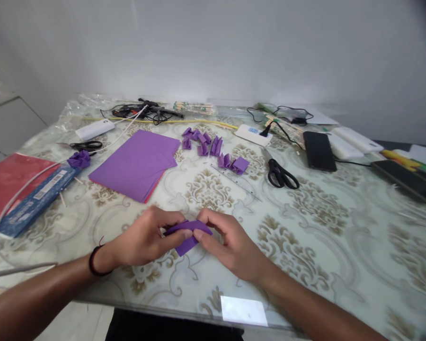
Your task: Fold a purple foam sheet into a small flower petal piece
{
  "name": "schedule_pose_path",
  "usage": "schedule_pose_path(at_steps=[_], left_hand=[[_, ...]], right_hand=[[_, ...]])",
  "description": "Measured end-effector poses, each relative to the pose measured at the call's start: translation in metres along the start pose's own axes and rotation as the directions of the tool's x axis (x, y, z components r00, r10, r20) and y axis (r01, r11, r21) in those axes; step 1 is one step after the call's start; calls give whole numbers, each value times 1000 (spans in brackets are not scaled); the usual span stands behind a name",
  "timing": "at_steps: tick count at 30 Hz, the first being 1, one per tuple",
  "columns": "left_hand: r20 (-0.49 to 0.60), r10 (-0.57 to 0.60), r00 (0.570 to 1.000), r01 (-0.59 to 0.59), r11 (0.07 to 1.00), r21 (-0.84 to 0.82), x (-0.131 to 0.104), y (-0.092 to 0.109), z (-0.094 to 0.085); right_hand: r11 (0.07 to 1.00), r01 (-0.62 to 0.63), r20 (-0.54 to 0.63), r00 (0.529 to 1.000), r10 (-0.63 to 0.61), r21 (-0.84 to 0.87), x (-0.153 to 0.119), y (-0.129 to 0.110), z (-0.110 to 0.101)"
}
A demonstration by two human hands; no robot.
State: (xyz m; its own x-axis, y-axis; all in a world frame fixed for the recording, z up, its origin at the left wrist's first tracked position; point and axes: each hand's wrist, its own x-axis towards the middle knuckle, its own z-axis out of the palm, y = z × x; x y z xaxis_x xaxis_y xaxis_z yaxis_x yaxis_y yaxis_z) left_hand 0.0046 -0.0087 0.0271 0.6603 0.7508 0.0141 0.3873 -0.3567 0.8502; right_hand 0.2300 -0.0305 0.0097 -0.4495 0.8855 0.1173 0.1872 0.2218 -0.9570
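Note:
Between my two hands is a small piece of purple paper point(186, 244), partly folded over, near the front of the table. My left hand point(151, 237) pinches its left side, thumb on top. My right hand point(230, 241) pinches the right side, and the two thumb tips nearly meet at the middle of the fold. Farther back lies a group of small folded purple paper pieces point(203, 149). A stack of purple paper sheets point(135, 161) lies to the left of them, with red showing at its lower edge.
Black-handled scissors point(282, 175) and a clear ruler point(236, 182) lie beyond my right hand. A black phone point(318, 150) and a white power strip point(253, 135) are farther back. At left are a red and blue packet point(35, 199), crumpled purple paper point(79, 159) and other scissors point(85, 146).

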Motion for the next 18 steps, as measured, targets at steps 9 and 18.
schedule_pose_path(at_steps=[9,18], left_hand=[[41,24,999,-25,999,30,-3,-2,3],[31,75,997,-76,997,17,1,-5,7]], right_hand=[[982,169,-4,985,-170,-82,0,-1,0],[966,233,-17,972,-236,-111,-2,-1,2]])
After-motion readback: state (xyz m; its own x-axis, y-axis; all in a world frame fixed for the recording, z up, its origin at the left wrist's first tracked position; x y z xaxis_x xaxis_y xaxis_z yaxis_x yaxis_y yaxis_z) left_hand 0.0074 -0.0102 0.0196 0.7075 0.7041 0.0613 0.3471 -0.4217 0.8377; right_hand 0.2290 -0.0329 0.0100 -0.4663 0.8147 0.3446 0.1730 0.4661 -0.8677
